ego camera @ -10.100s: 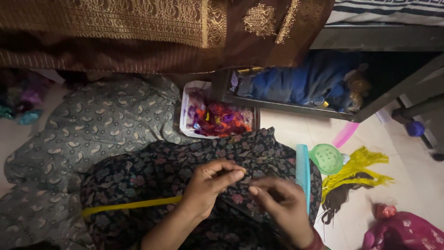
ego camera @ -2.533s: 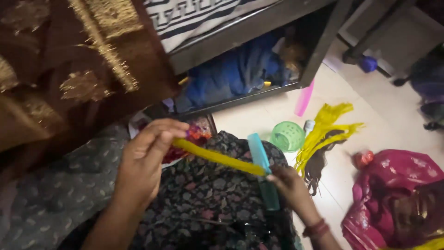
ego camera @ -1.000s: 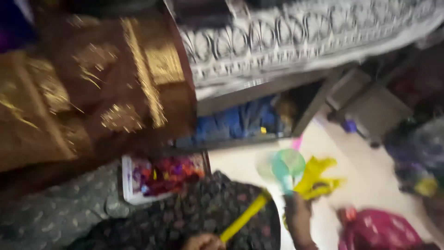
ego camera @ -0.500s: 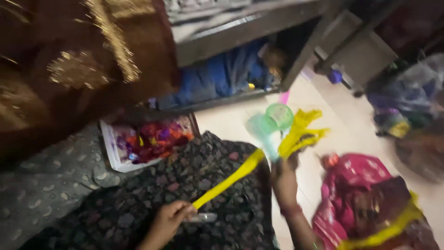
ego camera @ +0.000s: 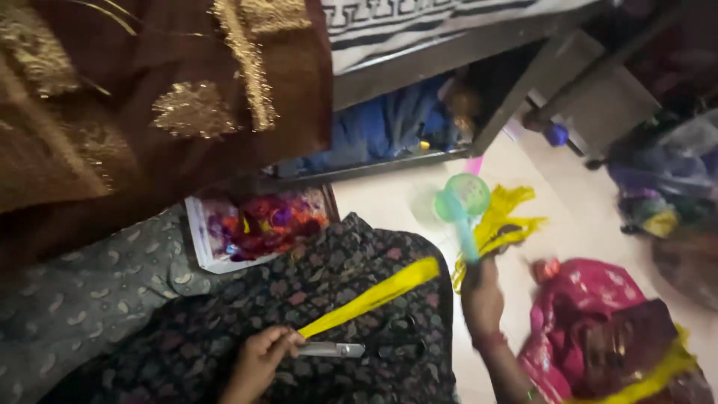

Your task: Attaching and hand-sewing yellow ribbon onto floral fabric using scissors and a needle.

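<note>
Yellow tape point(ego camera: 374, 298) pinched in left hand point(ego camera: 258, 359); right hand point(ego camera: 482, 299) lifts teal ruler point(ego camera: 464, 228).

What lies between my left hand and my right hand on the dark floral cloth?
In the head view, a yellow strip stretches from the left hand toward the right hand across the dark floral cloth; below it lie scissors.

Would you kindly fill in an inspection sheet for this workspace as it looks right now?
Surface: pale floor, dark floral cloth spread on it.
Job's things: yellow tape, metal tool on the cloth, blue ruler.
Clutter: tray of coloured scraps, green round thing, yellow rag, pink cloth.
Hands: left hand pinches the tape; right hand lifts the ruler, blurred.
Cables: nothing seen.
Surroundings: brown embroidered cloth, bed frame.
</note>
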